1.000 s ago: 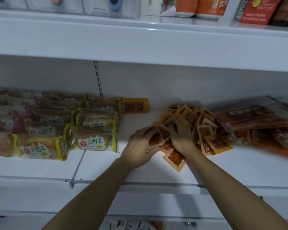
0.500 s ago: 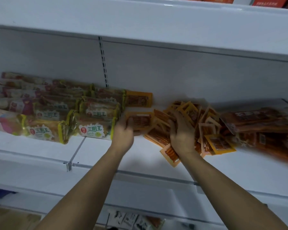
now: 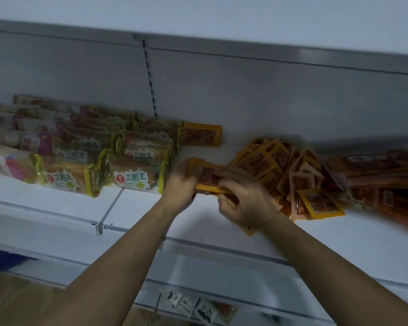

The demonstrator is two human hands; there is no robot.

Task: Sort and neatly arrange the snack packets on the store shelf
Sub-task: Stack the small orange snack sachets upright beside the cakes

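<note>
A small stack of orange snack packets (image 3: 207, 177) is gripped between both hands just above the white shelf (image 3: 57, 203). My left hand (image 3: 181, 184) holds its left end, fingers curled over the top. My right hand (image 3: 243, 201) pinches its right end. A loose heap of the same orange packets (image 3: 280, 170) lies right of my hands, partly hidden by my right hand. One orange packet (image 3: 201, 135) lies alone at the back of the shelf.
Rows of yellow-edged sandwich bread packs (image 3: 132, 177) fill the shelf's left side, touching distance from my left hand. Larger red-brown packets (image 3: 382, 182) lie blurred at the far right. A lower shelf holds several black-and-white packets (image 3: 193, 304).
Both hands came together and now hold a gathered stack of orange packets left of the heap; earlier my right hand lay on the heap. The camera tilted down.
</note>
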